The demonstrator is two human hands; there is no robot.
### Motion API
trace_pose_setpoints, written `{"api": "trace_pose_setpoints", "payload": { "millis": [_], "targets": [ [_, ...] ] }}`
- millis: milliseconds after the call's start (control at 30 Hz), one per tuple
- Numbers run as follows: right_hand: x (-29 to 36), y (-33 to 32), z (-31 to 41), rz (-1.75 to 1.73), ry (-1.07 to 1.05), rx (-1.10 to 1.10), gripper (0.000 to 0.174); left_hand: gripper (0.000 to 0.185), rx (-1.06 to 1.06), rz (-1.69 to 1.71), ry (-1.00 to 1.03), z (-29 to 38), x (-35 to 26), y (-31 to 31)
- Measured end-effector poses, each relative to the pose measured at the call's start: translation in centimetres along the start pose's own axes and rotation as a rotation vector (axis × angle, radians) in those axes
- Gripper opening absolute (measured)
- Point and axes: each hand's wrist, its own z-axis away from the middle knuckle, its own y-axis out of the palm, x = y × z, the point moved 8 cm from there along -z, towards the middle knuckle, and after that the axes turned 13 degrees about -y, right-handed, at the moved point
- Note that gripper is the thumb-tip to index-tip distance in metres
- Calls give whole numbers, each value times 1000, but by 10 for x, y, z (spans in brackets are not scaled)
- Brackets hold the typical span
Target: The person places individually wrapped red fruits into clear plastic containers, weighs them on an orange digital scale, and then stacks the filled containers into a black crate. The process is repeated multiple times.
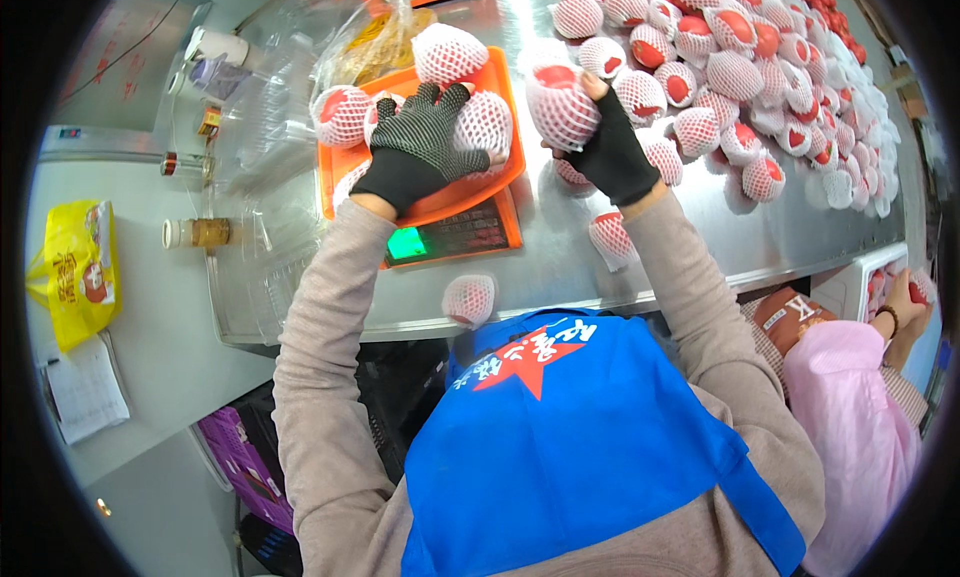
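Observation:
My left hand [424,138], in a black fingerless glove, reaches over an orange scale tray [517,127] of red fruit in white foam nets. Its thumb and index finger lie around one netted fruit [484,123] on the tray's right side; what is under the palm is hidden. Another netted fruit [450,56] sits at the tray's far edge, and one more [341,117] at its left. Beneath the tray is an orange digital scale [480,228] with a lit green display. Right of the tray, my right hand [611,146] grips a netted red fruit [559,108].
A large heap of netted fruit [731,82] covers the steel table's [540,269] right side. One netted fruit [469,299] lies near the front edge. Clear plastic boxes [262,134] stand left. At right, a co-worker's hands [904,307] hold fruit over a white foam box [840,288].

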Motion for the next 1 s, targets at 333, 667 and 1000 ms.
{"api": "trace_pose_setpoints", "payload": {
  "millis": [333,667,1000],
  "targets": [
    [8,-27,17,107,2,-203,58,58,-109,304,15,-74,73,-40],
    [8,-4,-63,108,23,81,50,66,239,588,-107,-114,45,13],
    [-16,58,-135,1425,-305,348,79,68,358,1844,-287,88,60,-22]
  ]
}}
